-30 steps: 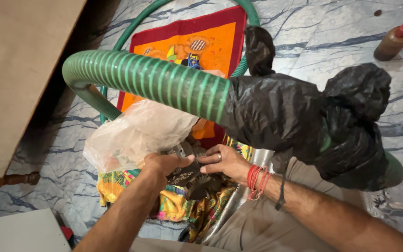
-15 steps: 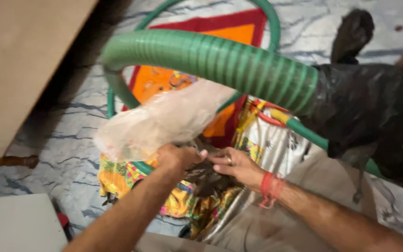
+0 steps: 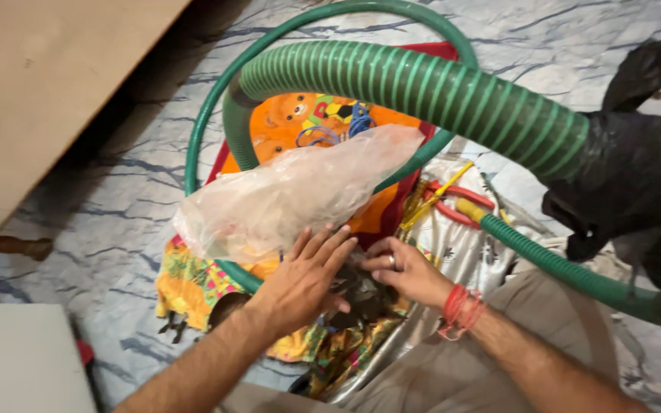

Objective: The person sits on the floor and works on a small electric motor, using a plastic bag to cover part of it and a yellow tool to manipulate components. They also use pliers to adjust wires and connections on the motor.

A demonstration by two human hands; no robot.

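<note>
Nearest us, our left hand (image 3: pixel 305 277) lies spread and our right hand (image 3: pixel 405 269) pinches the same small dark object (image 3: pixel 355 288) over the patterned cloth (image 3: pixel 193 279), while beyond them the clear plastic bag (image 3: pixel 300 191) looks light, limp and slippery, best gripped by bunching its near edge.

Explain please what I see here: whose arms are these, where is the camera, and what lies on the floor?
The camera sits on a person's head and looks down, so both arms are that person's own. The left hand lies flat with fingers spread, beside a clear plastic bag. The right hand, with red threads at the wrist, pinches something small and dark that I cannot identify. Beneath them lie colourful cloths on a marbled floor. A thick ribbed green hose curves above, one end wrapped in black plastic. A thinner green hose runs toward the right.
</note>
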